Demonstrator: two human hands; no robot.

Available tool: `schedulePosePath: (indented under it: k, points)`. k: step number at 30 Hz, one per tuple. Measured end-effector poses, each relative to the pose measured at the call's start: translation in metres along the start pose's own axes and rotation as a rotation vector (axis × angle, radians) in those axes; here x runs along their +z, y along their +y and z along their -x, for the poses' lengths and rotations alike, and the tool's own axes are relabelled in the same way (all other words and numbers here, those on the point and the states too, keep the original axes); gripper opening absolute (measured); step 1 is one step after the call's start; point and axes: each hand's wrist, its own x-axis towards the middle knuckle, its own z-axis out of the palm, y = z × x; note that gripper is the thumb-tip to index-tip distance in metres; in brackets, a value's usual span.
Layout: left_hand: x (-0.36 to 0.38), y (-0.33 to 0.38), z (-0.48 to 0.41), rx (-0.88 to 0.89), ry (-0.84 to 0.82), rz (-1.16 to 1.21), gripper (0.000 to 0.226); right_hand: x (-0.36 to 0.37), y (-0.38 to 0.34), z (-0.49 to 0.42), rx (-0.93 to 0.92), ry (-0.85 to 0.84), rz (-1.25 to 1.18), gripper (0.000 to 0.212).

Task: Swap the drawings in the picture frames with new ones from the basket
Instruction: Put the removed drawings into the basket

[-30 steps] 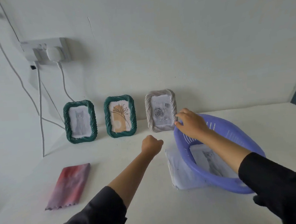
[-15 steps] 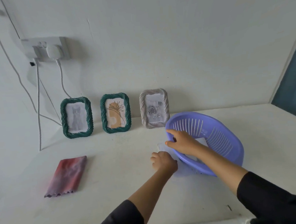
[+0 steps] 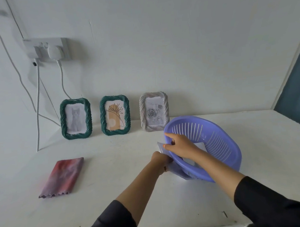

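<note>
Three picture frames lean against the wall: a green frame with a cat drawing (image 3: 75, 118), a green frame with a flower drawing (image 3: 115, 115) and a grey frame with a rose drawing (image 3: 154, 111). A purple basket (image 3: 223, 144) is tilted up on its right side, with a paper (image 3: 199, 145) inside. My right hand (image 3: 180, 144) grips the basket's left rim. Under that raised rim lie sheets of paper (image 3: 178, 173); my left hand (image 3: 160, 161) is closed on their left edge.
A folded red and purple cloth (image 3: 62, 177) lies on the white table (image 3: 114, 168) at the left. White cables (image 3: 38, 102) hang from a wall socket (image 3: 45, 48) down to the table's back left corner. The table's front edge runs near the bottom.
My right hand slid along the rim and lifted the basket's left side higher. My left hand moved right to the papers under the basket and closed on them.
</note>
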Motion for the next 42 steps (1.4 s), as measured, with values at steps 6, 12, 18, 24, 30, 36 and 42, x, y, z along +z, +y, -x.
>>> schedulePosePath:
  k: [6,12,18,24,30,36,42]
  points:
    - [-0.024,-0.002,0.005,0.0,-0.042,0.181,0.03,-0.001,0.002,0.001,0.009,-0.021,-0.021,0.06]
    - [-0.068,0.029,0.032,0.341,0.377,-0.062,0.028,-0.01,-0.011,0.004,0.032,0.041,0.021,0.053]
    - [-0.035,0.071,0.091,0.813,0.42,-0.44,0.02,-0.054,-0.05,0.007,0.039,0.277,-0.567,0.031]
    - [-0.006,0.081,0.1,0.829,0.151,-0.473,0.032,-0.082,-0.009,-0.002,0.204,0.419,-0.462,0.011]
    - [-0.015,0.062,0.055,0.565,0.215,-0.4,0.047,-0.071,0.05,0.001,0.601,0.127,-0.428,0.039]
    - [-0.012,0.046,0.035,0.406,0.087,-0.301,0.051,-0.045,0.05,0.005,0.656,-0.063,-0.053,0.051]
    - [-0.012,0.043,0.028,0.407,0.096,-0.279,0.05,-0.045,0.049,0.008,0.591,-0.159,0.241,0.064]
